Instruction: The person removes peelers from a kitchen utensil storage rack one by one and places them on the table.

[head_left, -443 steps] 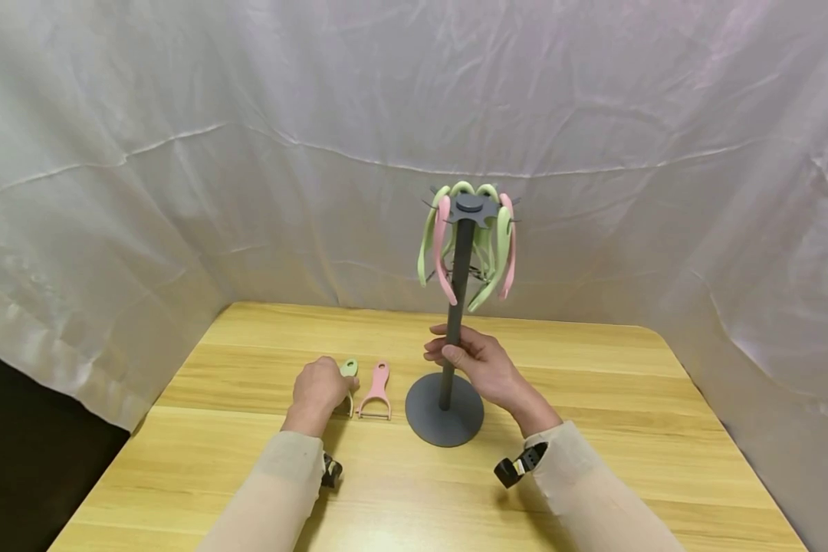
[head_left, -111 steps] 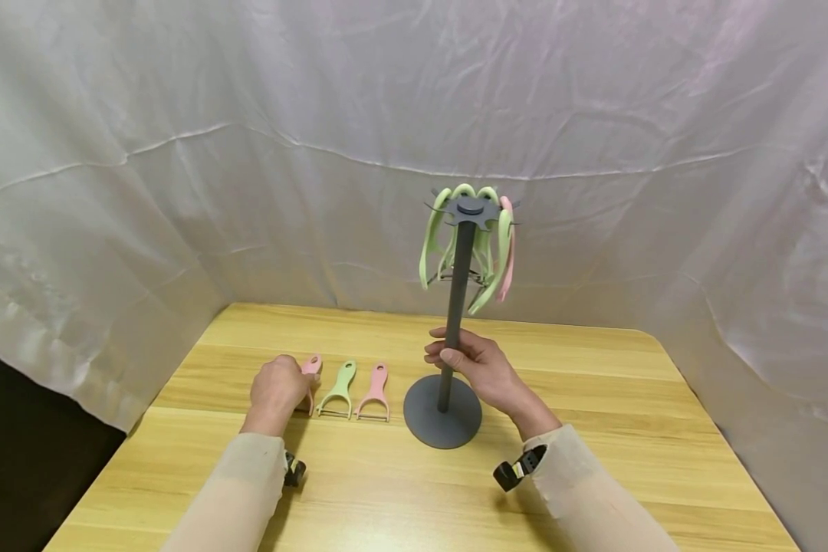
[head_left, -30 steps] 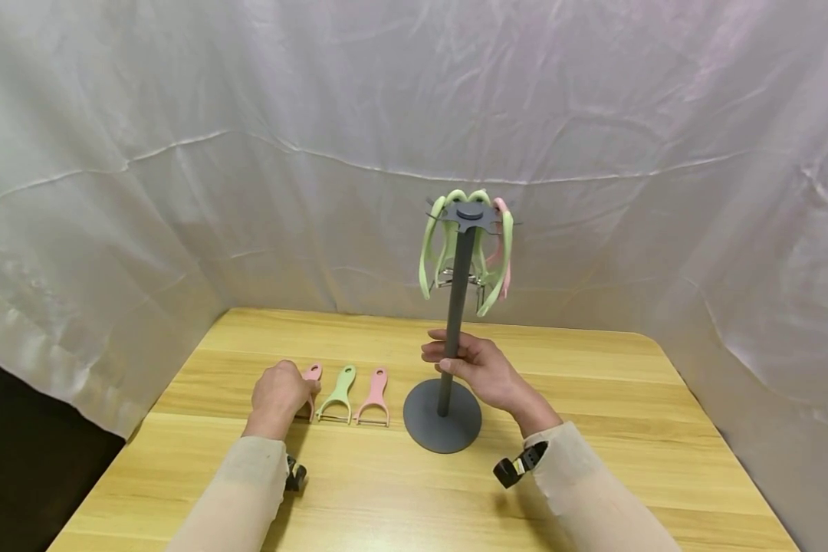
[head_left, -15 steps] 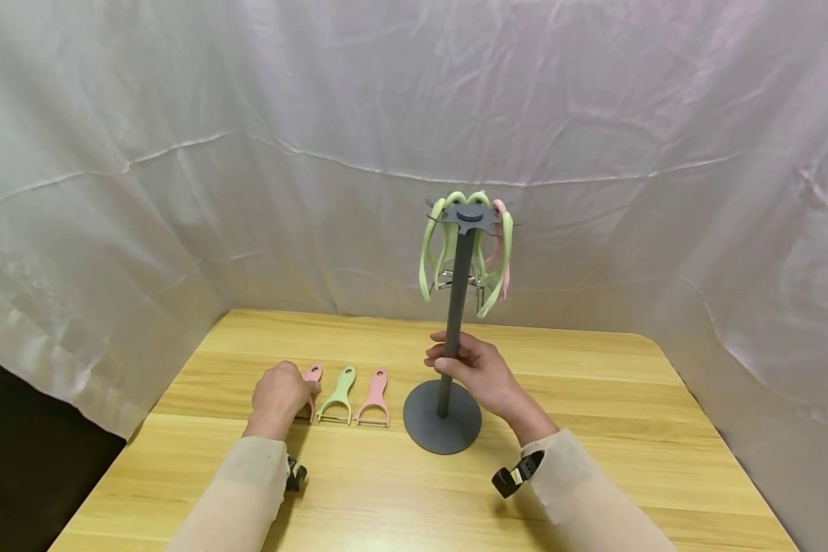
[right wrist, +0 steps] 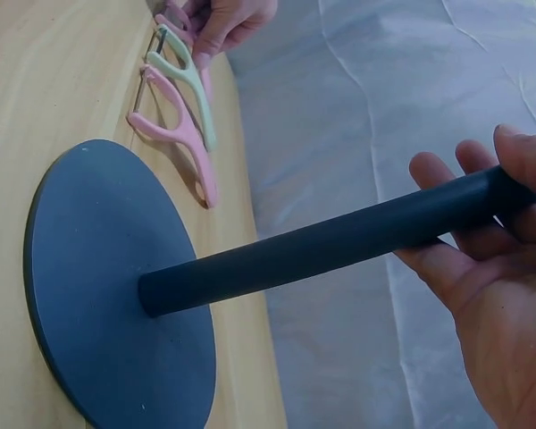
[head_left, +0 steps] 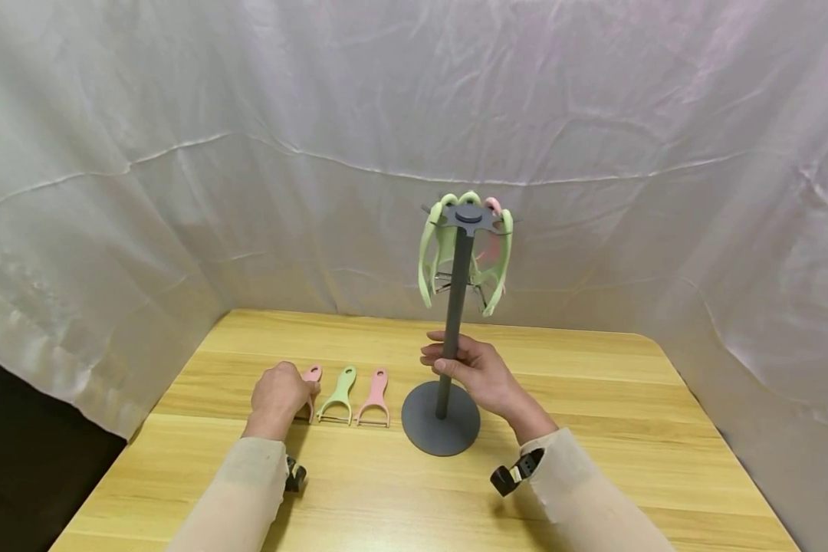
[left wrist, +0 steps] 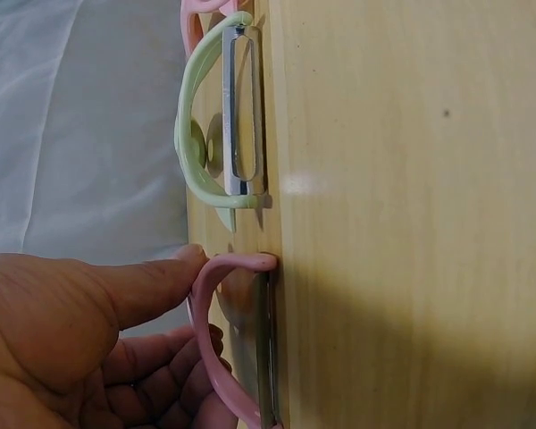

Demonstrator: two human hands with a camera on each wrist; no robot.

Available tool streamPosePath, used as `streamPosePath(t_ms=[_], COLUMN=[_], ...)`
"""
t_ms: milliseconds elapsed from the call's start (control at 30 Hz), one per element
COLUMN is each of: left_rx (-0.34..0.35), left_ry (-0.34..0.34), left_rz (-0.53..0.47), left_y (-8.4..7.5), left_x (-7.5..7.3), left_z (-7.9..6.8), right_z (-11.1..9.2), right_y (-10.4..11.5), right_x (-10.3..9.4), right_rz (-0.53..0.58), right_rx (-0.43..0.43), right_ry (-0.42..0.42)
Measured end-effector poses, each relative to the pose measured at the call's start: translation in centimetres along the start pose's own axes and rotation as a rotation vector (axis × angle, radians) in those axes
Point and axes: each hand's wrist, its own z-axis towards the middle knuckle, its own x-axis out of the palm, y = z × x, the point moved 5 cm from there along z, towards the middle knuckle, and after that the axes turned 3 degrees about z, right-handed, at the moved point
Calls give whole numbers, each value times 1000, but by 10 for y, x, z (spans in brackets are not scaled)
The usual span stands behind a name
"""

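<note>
My left hand [head_left: 279,395] pinches a pink peeler [left wrist: 216,335] lying on the table, thumb on one side and fingers curled on the other. To its right lie a green peeler [head_left: 345,383] and another pink peeler [head_left: 378,389] in a row, handles pointing away from me. My right hand [head_left: 486,377] curls around the dark grey pole of an upright stand [head_left: 458,295], thumb in front and fingers behind. Several green peelers [head_left: 425,257] and one pink peeler [head_left: 493,205] hang by their handle holes from hooks at the stand's top. The front hooks bear nothing.
The stand's round base [head_left: 424,429] rests on the wooden table [head_left: 593,460], right of the row of peelers. Pale fabric [head_left: 359,115] hangs behind the table and along both sides. Each wrist wears a black strap with a small camera [head_left: 505,479].
A pink peeler has left the stand's front and now lies at the row's left end, under my left hand. Over the last second the rack of peelers has turned slightly; my left hand stays put.
</note>
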Motion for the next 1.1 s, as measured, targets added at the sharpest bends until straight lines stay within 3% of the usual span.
streamPosePath(t_ms=[400, 1100], left_rx=[0, -5], left_ry=[2, 3], left_rz=[-5, -4], left_y=[2, 4], left_x=[1, -1], left_z=[2, 2], right_z=[2, 2], right_y=[2, -2], right_x=[-1, -3], right_rz=[32, 42], right_rx=[19, 61], right_ry=[38, 34])
